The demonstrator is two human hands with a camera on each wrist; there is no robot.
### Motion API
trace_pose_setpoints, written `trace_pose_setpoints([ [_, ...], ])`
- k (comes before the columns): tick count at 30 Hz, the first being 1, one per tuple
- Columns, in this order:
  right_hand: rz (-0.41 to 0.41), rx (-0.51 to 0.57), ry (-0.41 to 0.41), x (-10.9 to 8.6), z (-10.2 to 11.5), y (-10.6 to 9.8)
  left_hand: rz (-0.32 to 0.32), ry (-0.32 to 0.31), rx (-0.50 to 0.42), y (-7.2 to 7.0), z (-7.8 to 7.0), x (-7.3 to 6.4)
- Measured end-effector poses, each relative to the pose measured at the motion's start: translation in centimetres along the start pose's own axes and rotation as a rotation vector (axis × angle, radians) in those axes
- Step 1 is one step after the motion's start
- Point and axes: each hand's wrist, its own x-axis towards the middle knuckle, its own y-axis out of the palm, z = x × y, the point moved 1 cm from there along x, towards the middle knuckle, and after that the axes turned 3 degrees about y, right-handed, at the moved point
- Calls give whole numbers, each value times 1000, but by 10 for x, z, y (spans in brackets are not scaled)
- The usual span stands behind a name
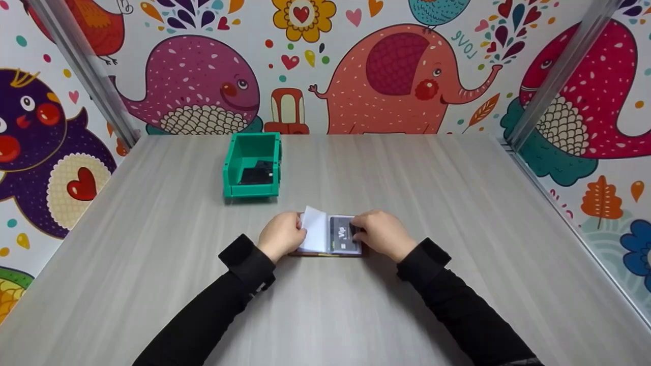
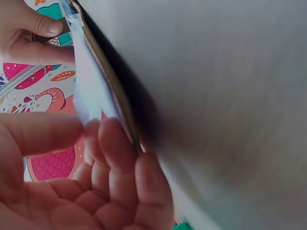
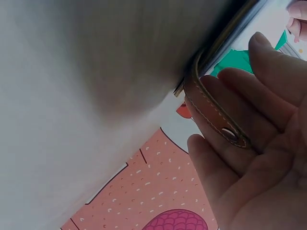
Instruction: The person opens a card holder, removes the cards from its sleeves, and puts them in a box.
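Observation:
An open card holder [image 1: 315, 236] with pale plastic pages lies on the table. A dark card [image 1: 342, 235] marked "Vip" is on its right-hand page. My left hand [image 1: 281, 236] pinches the left side of the holder, where one page stands raised; in the left wrist view its fingertips meet the holder's edge. At the right side, my right hand [image 1: 384, 234] pinches the card's outer edge between thumb and forefinger. The holder's brown stitched strap [image 3: 211, 108] with a metal snap lies against the right hand's fingers. How far the card sits inside the page cannot be made out.
A green bin [image 1: 252, 190] with several black cards [image 1: 257, 174] inside stands behind the left hand. Patterned walls [image 1: 300, 66] rise at the table's back and sides, with metal posts [image 1: 564, 71] in the corners.

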Motion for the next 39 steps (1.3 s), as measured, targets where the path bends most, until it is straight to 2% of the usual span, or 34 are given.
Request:
trace_pose_setpoints([
  [9,9,-43,-28,0,2,0,29,22,40,2,2,2],
  [26,26,-55,-5,0,3,1,64,16,123,5,-3,3],
  [39,36,-67,11,2,3,1,76,17,123,6,-6,0],
])
